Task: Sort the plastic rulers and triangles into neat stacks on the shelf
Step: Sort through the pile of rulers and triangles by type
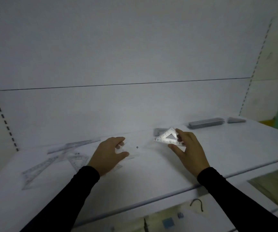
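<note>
Item: sorting of clear plastic drawing instruments on a white shelf (pixel 151 178), step in hand judged as gathering a piece for stacking. Right hand (pixel 187 148): thumb and fingers curled around a small transparent triangle (pixel 168 138), holding it tilted up off the shelf; printed numerals and a triangular cut-out catch the light. Left hand (pixel 109 153): thumb and fingers curled and pinching the end of a clear flat piece (pixel 133 149), so transparent that its outline is hard to trace; a small dark dot shows on it; whether ruler or triangle cannot be told. Unsorted stock, left part of shelf: loose rulers and triangles (pixel 57 158) lying overlapped at mixed angles, thin, flat, glassy, with fine printed scales. Sorted stock, far right at the back: a ruler stack (pixel 206 123), long and grey in the dim light, edges roughly aligned, and just beside it a smaller triangle stack (pixel 236 120). One further clear piece (pixel 158 131) lies behind the held triangle. Next move, as a judgement: carry the held triangle to the triangle stack and square its edges with those beneath; thin slick plastic is likely to slide, so a light, level set-down is called for. Both sleeves black; below the shelf, small items, blurred.
</note>
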Demonstrator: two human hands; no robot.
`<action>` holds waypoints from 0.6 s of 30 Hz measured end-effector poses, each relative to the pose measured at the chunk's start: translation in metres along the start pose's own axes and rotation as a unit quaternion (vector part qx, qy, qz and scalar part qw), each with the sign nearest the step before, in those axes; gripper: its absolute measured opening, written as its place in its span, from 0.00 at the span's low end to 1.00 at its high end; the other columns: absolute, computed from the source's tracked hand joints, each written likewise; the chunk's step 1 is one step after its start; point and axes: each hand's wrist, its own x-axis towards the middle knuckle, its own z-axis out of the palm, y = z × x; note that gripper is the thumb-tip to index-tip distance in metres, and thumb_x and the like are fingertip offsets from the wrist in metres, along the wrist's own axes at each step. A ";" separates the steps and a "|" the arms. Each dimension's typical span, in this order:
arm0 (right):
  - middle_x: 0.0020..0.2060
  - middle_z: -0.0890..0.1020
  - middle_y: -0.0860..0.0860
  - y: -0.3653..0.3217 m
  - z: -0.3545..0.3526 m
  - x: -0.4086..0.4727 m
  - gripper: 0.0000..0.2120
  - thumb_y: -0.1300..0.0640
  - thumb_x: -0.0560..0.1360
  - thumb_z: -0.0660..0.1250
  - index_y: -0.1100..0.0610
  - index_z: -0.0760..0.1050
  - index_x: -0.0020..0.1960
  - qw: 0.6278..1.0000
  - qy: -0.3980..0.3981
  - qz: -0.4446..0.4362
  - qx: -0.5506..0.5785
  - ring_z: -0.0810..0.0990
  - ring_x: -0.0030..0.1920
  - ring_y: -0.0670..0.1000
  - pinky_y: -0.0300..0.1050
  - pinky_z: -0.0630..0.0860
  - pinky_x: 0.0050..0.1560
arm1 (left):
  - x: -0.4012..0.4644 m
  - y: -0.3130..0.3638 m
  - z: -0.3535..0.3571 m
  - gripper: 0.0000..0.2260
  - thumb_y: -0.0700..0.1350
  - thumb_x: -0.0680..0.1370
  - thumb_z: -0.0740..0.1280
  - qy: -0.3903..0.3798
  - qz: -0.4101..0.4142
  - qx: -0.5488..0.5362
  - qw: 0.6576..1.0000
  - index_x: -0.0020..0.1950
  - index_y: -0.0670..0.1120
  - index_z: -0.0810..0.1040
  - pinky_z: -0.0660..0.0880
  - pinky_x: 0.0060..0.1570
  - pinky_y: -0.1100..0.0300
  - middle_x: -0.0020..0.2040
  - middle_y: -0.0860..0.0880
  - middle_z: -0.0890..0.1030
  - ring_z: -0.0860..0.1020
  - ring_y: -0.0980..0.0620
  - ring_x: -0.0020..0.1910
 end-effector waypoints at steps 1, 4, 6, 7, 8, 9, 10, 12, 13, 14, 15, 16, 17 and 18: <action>0.52 0.75 0.51 0.014 -0.014 -0.002 0.26 0.55 0.71 0.72 0.57 0.70 0.67 1.000 0.006 0.006 -0.003 0.73 0.46 0.43 0.32 0.66 0.51 | 0.004 0.014 0.015 0.23 0.49 0.71 0.73 -0.001 0.007 0.001 1.000 0.65 0.48 0.74 0.69 0.52 0.66 0.52 0.57 0.77 0.74 0.60 0.49; 0.52 0.75 0.51 0.060 -0.060 -0.010 0.26 0.54 0.72 0.71 0.58 0.69 0.68 0.999 0.010 0.026 -0.018 0.73 0.47 0.44 0.33 0.66 0.51 | 0.015 0.061 0.061 0.24 0.49 0.72 0.73 -0.006 0.021 -0.007 1.000 0.66 0.49 0.73 0.67 0.50 0.70 0.51 0.58 0.77 0.74 0.61 0.48; 0.51 0.75 0.50 0.091 -0.090 -0.014 0.27 0.53 0.73 0.70 0.58 0.68 0.69 0.999 0.017 0.037 -0.026 0.72 0.47 0.44 0.31 0.65 0.51 | 0.023 0.093 0.093 0.23 0.50 0.72 0.73 -0.014 0.034 -0.010 0.999 0.66 0.49 0.73 0.66 0.47 0.74 0.51 0.58 0.77 0.74 0.61 0.47; 0.51 0.74 0.49 0.105 -0.105 -0.015 0.27 0.53 0.73 0.70 0.58 0.68 0.69 0.998 0.023 0.043 -0.027 0.72 0.47 0.44 0.31 0.65 0.51 | 0.028 0.109 0.109 0.23 0.50 0.72 0.73 -0.019 0.038 -0.009 0.999 0.65 0.49 0.74 0.66 0.45 0.76 0.51 0.57 0.77 0.74 0.61 0.47; 0.51 0.74 0.48 0.120 -0.120 -0.017 0.27 0.52 0.73 0.70 0.57 0.68 0.69 0.998 0.026 0.049 -0.028 0.72 0.48 0.43 0.31 0.65 0.51 | 0.033 0.124 0.124 0.22 0.50 0.72 0.73 -0.023 0.041 -0.011 0.999 0.65 0.49 0.74 0.66 0.45 0.76 0.51 0.57 0.77 0.75 0.60 0.47; 0.51 0.73 0.47 0.134 -0.134 -0.018 0.27 0.52 0.73 0.69 0.57 0.68 0.69 0.998 0.028 0.057 -0.029 0.72 0.48 0.43 0.31 0.65 0.51 | 0.037 0.138 0.139 0.23 0.49 0.71 0.73 -0.028 0.041 -0.015 0.999 0.65 0.48 0.75 0.67 0.47 0.75 0.51 0.56 0.78 0.75 0.60 0.48; 0.52 0.72 0.46 0.147 -0.147 -0.020 0.27 0.51 0.73 0.69 0.56 0.67 0.70 0.997 0.028 0.064 -0.030 0.71 0.49 0.43 0.31 0.65 0.51 | 0.041 0.152 0.154 0.23 0.49 0.71 0.73 -0.033 0.042 -0.022 0.998 0.65 0.48 0.75 0.69 0.50 0.71 0.52 0.56 0.78 0.75 0.59 0.48; 0.53 0.72 0.47 0.172 -0.173 -0.023 0.27 0.51 0.74 0.69 0.55 0.67 0.70 0.996 0.027 0.075 -0.035 0.71 0.50 0.43 0.31 0.65 0.52 | 0.050 0.179 0.182 0.24 0.50 0.71 0.74 -0.044 0.054 -0.026 0.997 0.65 0.47 0.74 0.72 0.55 0.64 0.53 0.54 0.79 0.75 0.57 0.50; 0.53 0.72 0.47 0.184 -0.184 -0.023 0.27 0.50 0.74 0.69 0.54 0.67 0.70 0.996 0.027 0.081 -0.039 0.71 0.51 0.43 0.33 0.67 0.54 | 0.055 0.191 0.196 0.24 0.50 0.71 0.73 -0.048 0.063 -0.023 0.997 0.65 0.47 0.74 0.71 0.55 0.64 0.53 0.54 0.78 0.75 0.57 0.50; 0.54 0.72 0.48 0.196 -0.195 -0.023 0.27 0.50 0.74 0.68 0.54 0.67 0.70 0.995 0.027 0.086 -0.043 0.71 0.52 0.43 0.35 0.68 0.55 | 0.060 0.203 0.208 0.24 0.50 0.71 0.73 -0.052 0.072 -0.019 0.996 0.66 0.47 0.74 0.69 0.54 0.65 0.53 0.54 0.77 0.74 0.57 0.51; 0.55 0.72 0.48 0.206 -0.205 -0.023 0.27 0.50 0.74 0.68 0.54 0.67 0.70 0.994 0.028 0.092 -0.047 0.72 0.52 0.44 0.36 0.69 0.57 | 0.066 0.214 0.219 0.24 0.50 0.72 0.73 -0.056 0.080 -0.018 0.995 0.66 0.47 0.73 0.68 0.53 0.66 0.54 0.54 0.77 0.74 0.57 0.51; 0.56 0.72 0.49 0.216 -0.214 -0.023 0.27 0.49 0.74 0.68 0.54 0.67 0.70 0.993 0.029 0.099 -0.049 0.71 0.53 0.44 0.36 0.69 0.58 | 0.073 0.224 0.229 0.24 0.50 0.72 0.72 -0.061 0.086 -0.019 0.994 0.66 0.47 0.73 0.67 0.54 0.66 0.55 0.54 0.76 0.73 0.57 0.52; 0.57 0.72 0.49 0.225 -0.223 -0.022 0.27 0.49 0.74 0.67 0.54 0.66 0.70 0.993 0.031 0.106 -0.049 0.71 0.54 0.44 0.37 0.69 0.58 | 0.080 0.233 0.239 0.24 0.50 0.72 0.72 -0.066 0.090 -0.021 0.993 0.67 0.47 0.72 0.66 0.54 0.67 0.55 0.53 0.76 0.73 0.57 0.52; 0.58 0.72 0.49 0.235 -0.230 -0.022 0.27 0.49 0.74 0.67 0.54 0.66 0.70 0.992 0.032 0.111 -0.049 0.71 0.55 0.44 0.38 0.70 0.59 | 0.087 0.240 0.248 0.24 0.50 0.73 0.72 -0.072 0.093 -0.022 0.993 0.67 0.47 0.72 0.66 0.55 0.67 0.57 0.53 0.76 0.73 0.57 0.53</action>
